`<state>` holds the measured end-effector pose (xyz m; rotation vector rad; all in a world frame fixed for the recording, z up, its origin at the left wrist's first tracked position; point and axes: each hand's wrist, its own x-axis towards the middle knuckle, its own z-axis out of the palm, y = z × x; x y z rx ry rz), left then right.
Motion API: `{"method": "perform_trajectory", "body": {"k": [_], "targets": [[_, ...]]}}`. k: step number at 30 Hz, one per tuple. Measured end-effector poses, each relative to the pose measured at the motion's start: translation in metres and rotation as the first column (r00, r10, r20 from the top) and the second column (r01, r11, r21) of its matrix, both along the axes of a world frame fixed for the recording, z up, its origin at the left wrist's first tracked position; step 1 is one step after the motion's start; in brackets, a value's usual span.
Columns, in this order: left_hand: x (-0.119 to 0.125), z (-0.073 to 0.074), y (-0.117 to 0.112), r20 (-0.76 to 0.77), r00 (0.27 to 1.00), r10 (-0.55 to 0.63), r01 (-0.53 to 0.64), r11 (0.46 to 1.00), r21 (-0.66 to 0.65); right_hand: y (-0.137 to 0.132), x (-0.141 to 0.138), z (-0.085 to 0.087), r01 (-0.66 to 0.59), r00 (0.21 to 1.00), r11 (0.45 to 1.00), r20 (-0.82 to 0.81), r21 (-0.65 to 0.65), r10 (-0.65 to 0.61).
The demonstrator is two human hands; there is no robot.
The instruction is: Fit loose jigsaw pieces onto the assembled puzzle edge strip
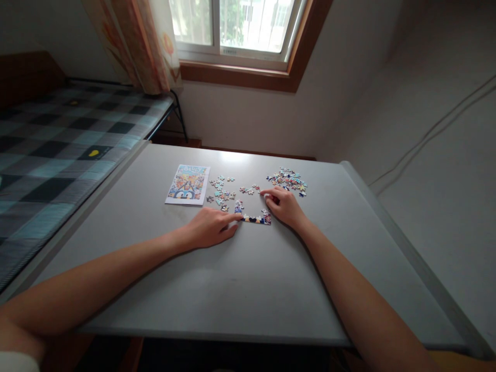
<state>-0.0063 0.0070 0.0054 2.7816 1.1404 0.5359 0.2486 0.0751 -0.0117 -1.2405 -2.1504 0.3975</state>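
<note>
A short row of joined puzzle pieces (256,219) lies on the grey table (248,279), with a small upright stub at each end. My left hand (211,227) rests on the table, its index finger stretched out and touching the row's left end. My right hand (283,205) lies with curled fingers beside the row's right end, its fingertips pressing on a loose piece (266,195). Loose pieces (221,194) are scattered behind the row, and a denser heap of pieces (289,180) sits to the right.
A colourful reference picture card (188,184) lies flat at the left of the pieces. A bed with a checked cover (58,150) runs along the table's left edge. A wall, a window (236,26) and a curtain (143,46) stand behind.
</note>
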Motion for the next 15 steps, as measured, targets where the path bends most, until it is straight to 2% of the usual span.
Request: {"method": "perform_trajectory", "body": {"k": [15], "targets": [[-0.0011,-0.0021,0.0004,0.004,1.0,-0.001,0.001,1.0,-0.009,0.0008,0.0002,-0.0003,-0.005,1.0,1.0,-0.006,0.009,0.005]]}}
